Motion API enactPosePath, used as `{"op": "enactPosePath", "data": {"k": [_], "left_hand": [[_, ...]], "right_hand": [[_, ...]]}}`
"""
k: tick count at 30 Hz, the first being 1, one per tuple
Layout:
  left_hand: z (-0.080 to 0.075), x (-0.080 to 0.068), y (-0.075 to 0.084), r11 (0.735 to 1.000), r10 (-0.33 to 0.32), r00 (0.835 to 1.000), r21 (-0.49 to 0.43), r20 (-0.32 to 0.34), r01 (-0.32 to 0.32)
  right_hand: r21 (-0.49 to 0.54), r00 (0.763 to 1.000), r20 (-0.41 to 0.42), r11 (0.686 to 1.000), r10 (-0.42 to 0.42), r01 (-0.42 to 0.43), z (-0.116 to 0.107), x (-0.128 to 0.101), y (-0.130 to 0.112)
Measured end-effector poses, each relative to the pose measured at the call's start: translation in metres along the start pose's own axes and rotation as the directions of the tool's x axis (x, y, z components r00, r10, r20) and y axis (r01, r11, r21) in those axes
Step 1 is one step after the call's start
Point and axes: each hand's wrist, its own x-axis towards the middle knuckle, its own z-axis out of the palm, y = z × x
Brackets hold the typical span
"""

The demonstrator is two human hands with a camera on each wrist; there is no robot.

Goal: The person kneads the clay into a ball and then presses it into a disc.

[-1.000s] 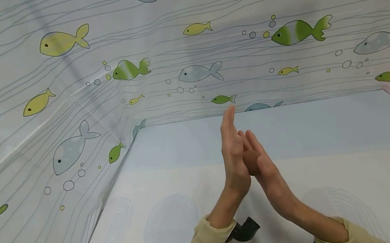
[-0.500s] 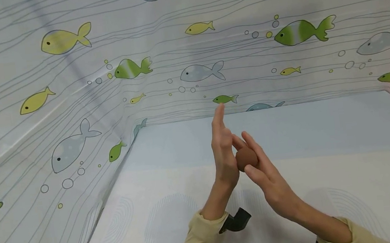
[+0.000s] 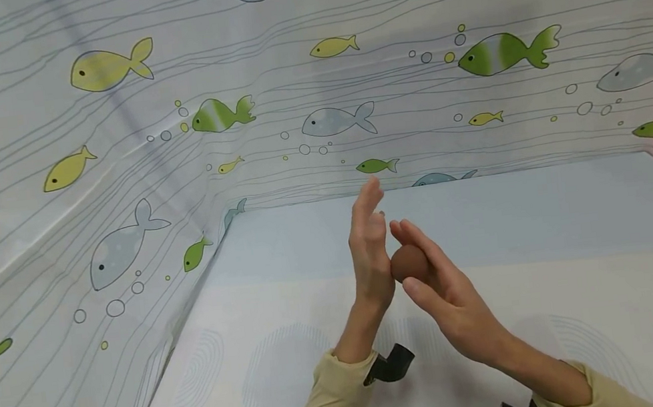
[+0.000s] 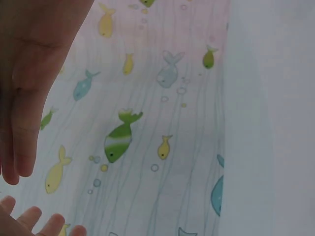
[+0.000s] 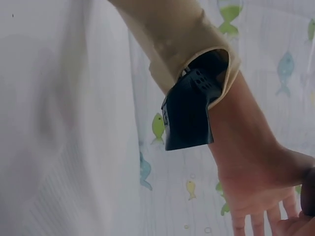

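A smooth brown ball, looking like a lump of clay, sits between the two palms above the table in the head view. My left hand stands upright, fingers extended, its palm side against the ball's left edge. From the right, my right hand supports the ball, fingers stretched behind it and the thumb in front along its lower edge. In the right wrist view the left hand shows with spread fingers, and the dark ball is cut off at the right edge. Parts of hands fill the left side of the left wrist view.
The white and pale-blue table with faint circle patterns lies below the hands. A fish-print curtain encloses it at the back and sides. Black wrist camera mounts stick out of the beige sleeves.
Both hands and the ball have shifted left. The palms have parted a little and the right thumb has swung away from the fingers, so more of the ball shows.
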Motion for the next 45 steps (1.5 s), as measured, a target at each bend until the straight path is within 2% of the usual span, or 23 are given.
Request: {"op": "enactPosePath", "data": {"k": [5,9,23,28,36,42,45], "left_hand": [[0.0,0.0,-0.002,1.0,-0.005,1.0,0.025,-0.001,0.005],[-0.001,0.001,-0.005,0.999,0.002,1.0,0.04,0.005,-0.002],[-0.004,0.003,-0.016,0.984,0.063,0.998,0.169,-0.024,-0.058],[-0.005,0.003,-0.019,0.963,0.067,0.998,0.264,-0.02,-0.06],[-0.006,0.003,-0.026,0.914,0.087,0.996,0.397,-0.004,-0.078],[-0.007,0.002,-0.03,0.895,0.077,0.997,0.44,0.001,-0.07],[-0.007,0.001,-0.033,0.886,0.068,0.998,0.459,0.004,-0.062]], "right_hand": [[-0.116,0.999,-0.003,0.992,-0.05,0.049,-0.004,0.002,0.001],[-0.173,0.998,-0.009,0.983,-0.054,0.052,-0.007,0.004,0.003],[-0.264,0.996,-0.035,0.962,-0.086,0.074,-0.013,0.01,0.011],[-0.305,0.998,-0.051,0.952,-0.032,0.015,-0.018,0.012,0.017],[-0.369,0.993,-0.092,0.923,0.075,-0.104,-0.032,0.015,0.031],[-0.394,0.972,-0.099,0.889,0.213,-0.235,-0.043,0.017,0.045],[-0.434,0.956,-0.1,0.853,0.276,-0.292,-0.05,0.018,0.053]]}}
